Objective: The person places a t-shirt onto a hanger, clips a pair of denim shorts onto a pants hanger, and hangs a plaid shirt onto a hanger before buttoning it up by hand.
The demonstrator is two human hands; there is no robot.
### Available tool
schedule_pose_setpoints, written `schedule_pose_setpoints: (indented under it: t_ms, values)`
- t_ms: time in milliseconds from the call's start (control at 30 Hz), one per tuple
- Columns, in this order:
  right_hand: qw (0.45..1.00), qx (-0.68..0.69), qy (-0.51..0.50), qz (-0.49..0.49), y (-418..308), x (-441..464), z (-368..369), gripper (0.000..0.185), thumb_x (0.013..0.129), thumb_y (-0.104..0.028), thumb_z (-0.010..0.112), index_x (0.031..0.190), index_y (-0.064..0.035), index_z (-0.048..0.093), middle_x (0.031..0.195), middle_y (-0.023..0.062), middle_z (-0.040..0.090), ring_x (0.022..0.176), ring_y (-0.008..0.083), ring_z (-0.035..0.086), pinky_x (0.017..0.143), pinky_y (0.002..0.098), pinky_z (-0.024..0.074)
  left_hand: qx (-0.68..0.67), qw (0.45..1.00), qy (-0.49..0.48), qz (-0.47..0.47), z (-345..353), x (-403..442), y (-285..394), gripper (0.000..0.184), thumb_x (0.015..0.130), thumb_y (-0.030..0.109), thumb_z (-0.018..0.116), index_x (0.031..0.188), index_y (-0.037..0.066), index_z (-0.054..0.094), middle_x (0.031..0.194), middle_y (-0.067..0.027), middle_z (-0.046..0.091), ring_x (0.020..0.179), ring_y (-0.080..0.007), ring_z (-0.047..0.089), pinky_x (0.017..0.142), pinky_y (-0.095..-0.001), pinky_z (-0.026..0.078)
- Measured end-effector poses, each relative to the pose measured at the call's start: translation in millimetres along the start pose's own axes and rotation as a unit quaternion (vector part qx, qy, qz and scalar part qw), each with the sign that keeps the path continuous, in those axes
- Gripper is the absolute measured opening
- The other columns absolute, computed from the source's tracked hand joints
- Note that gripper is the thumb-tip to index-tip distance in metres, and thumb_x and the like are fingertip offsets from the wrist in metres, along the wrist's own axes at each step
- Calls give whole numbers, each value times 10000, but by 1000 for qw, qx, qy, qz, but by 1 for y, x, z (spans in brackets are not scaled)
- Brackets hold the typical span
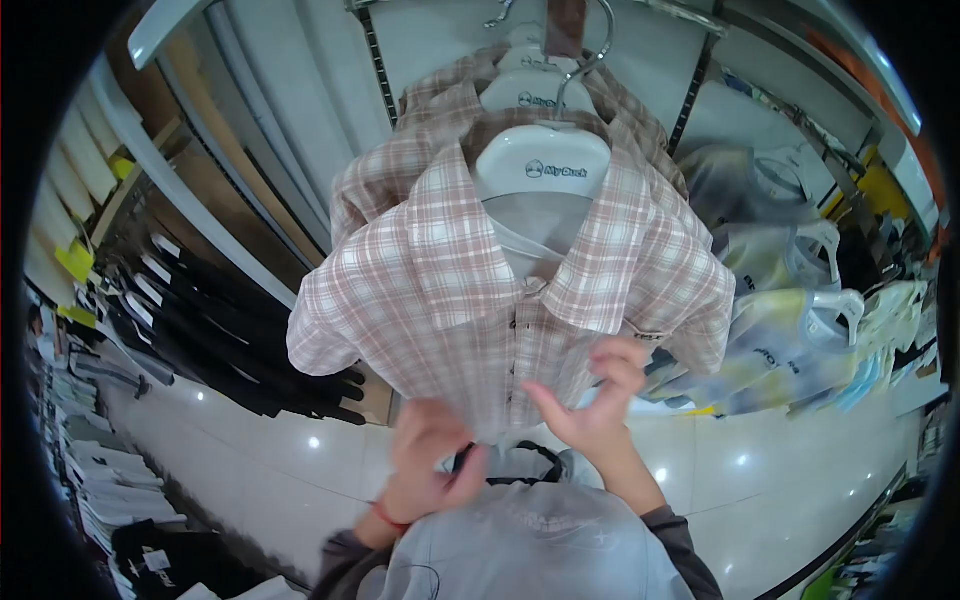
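A plaid short-sleeved shirt (450, 330) in pale pink and white hangs on a white hanger (545, 162) marked "My Duck", its collar spread. My left hand (435, 460), blurred by motion and with a red band at the wrist, is near the lower left of the shirt front; whether its fingers hold anything is unclear. My right hand (595, 395) is raised before the lower right of the shirt, thumb and fingers apart, with nothing between them. Further plaid shirts (440, 105) hang behind the front one.
Black garments (225, 330) hang at the left. Yellow and grey tops (785, 345) hang on white hangers at the right. Folded clothes (120, 480) lie at the lower left. The tiled floor (740, 490) shows below, beyond my grey top (530, 550).
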State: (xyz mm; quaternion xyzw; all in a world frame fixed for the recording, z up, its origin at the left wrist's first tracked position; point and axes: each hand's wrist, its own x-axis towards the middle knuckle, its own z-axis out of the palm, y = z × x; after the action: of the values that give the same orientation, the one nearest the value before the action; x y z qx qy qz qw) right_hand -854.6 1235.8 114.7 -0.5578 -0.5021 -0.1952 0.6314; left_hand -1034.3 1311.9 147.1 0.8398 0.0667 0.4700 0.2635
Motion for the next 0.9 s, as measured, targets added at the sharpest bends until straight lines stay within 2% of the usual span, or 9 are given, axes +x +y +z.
schedule_pose_setpoints:
  t_ms: [33,100,200,233,333,500,633,733,900]
  values:
    - [999,-52,0,3,4,-6,14,485,562,-224,811,869,-53,476,878,100,439,834,281,401,709,406,306,28,994,-7,-103,18,-7,-3,268,644,28,665,872,52,526,883,-105,533,760,-284,524,667,-360,423]
    - [988,-156,-12,9,15,-6,35,433,606,-224,777,871,-37,489,897,123,449,853,307,399,709,416,297,70,989,26,-125,39,-7,-24,271,680,35,657,920,25,531,901,-129,535,780,-306,522,684,-368,421]
    - [965,-256,-58,-8,23,3,52,510,628,-201,775,954,0,439,956,193,449,903,359,413,744,453,324,176,979,89,-48,44,-1,-59,299,674,50,677,937,23,538,914,-139,531,812,-305,518,687,-366,423]
    - [968,-249,-33,-21,30,3,57,428,657,-156,737,943,24,474,943,201,480,877,378,435,720,453,339,183,977,100,-31,45,6,-64,311,671,61,684,946,28,542,911,-138,527,807,-304,513,684,-365,421]
    - [972,-229,-45,6,44,6,63,303,646,-122,668,906,-10,559,933,139,519,873,331,447,743,453,308,206,972,114,-6,57,24,-69,365,664,86,707,986,38,540,922,-137,523,817,-301,500,699,-366,416]
    - [979,-199,-31,-22,46,24,54,317,625,-87,647,927,-29,569,931,113,551,857,306,492,737,432,340,226,968,82,-70,71,41,-75,447,643,141,742,1031,44,543,989,-155,519,875,-314,479,767,-388,403]
    - [977,-210,-32,-29,43,28,47,312,649,-75,635,950,-29,567,924,117,563,857,310,503,729,426,367,253,955,135,-70,82,50,-79,419,657,188,730,1013,52,557,947,-145,488,818,-336,451,690,-416,384]
    - [986,-131,-64,79,42,22,38,261,703,-51,611,956,-18,561,887,134,581,812,330,532,707,406,420,262,953,142,-52,88,55,-88,441,656,209,733,1018,35,553,984,-171,491,831,-352,448,715,-435,370]
    - [977,7,-32,211,24,16,23,170,776,-45,598,931,4,546,814,135,609,725,255,603,673,314,471,284,945,160,-38,87,66,-94,454,660,238,732,1013,13,555,1035,-203,498,858,-364,445,738,-458,354]
